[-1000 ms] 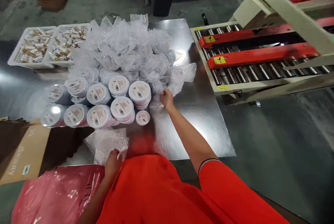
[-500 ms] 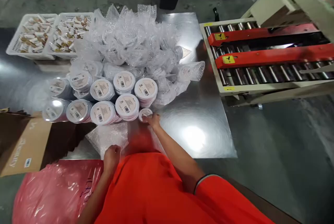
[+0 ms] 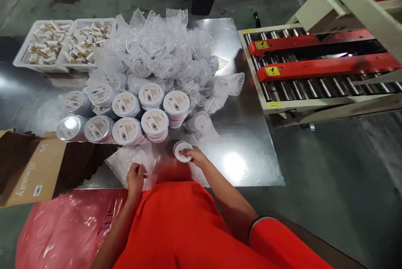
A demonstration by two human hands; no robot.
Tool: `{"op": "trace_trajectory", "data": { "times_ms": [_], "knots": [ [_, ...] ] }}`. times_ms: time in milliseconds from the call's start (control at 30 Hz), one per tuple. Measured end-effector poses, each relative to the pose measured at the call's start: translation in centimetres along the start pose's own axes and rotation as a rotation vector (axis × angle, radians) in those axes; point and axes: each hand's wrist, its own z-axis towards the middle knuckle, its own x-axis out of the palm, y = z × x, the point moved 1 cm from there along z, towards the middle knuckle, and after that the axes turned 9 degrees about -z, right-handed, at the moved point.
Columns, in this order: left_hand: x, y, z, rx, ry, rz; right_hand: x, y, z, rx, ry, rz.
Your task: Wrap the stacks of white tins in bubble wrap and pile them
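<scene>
My right hand (image 3: 196, 156) is closed on a small stack of round white labelled discs (image 3: 182, 152), just above the metal table. My left hand (image 3: 136, 175) is curled at the near edge of a clear bubble-wrap bag (image 3: 127, 160) that lies on the table, and its fingers appear to pinch that edge. Beyond both hands stand several stacks of larger round labelled discs (image 3: 155, 122) in two rows. Behind them is a heap of bubble-wrapped bundles (image 3: 157, 47). One wrapped bundle (image 3: 202, 126) lies to the right of the stacks.
Two white baskets (image 3: 47, 67) of small white-and-brown items stand at the back left. An open cardboard box (image 3: 40, 168) and a pink plastic bag (image 3: 63, 231) are at the near left. A roller conveyor (image 3: 314, 89) with red rails runs beyond the table's (image 3: 251, 152) right edge.
My right hand has drawn the small disc stack away from the larger stacks, rightward and toward me. My left hand has shifted slightly up over the bubble-wrap bag, its fingers a little looser.
</scene>
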Motion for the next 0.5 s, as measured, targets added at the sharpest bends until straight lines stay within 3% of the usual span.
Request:
{"op": "trace_trajectory", "data": {
  "times_ms": [100, 200, 367, 500],
  "knots": [
    [0.3, 0.4, -0.2, -0.055, 0.015, -0.119, -1.3, -1.4, -3.3, 0.018, 0.061, 0.139],
    [0.8, 0.8, -0.1, -0.102, 0.029, -0.171, -1.0, -2.1, -5.1, -0.022, 0.088, 0.245],
    [1.0, 1.3, 0.1, -0.151, 0.075, -0.12, -0.2, -0.2, -4.2, -0.201, -0.001, 0.336],
    [-1.9, 0.0, -0.6, -0.047, -0.062, -0.03, -2.2, 2.6, -3.3, -0.295, -0.102, 0.374]
  ]
}}
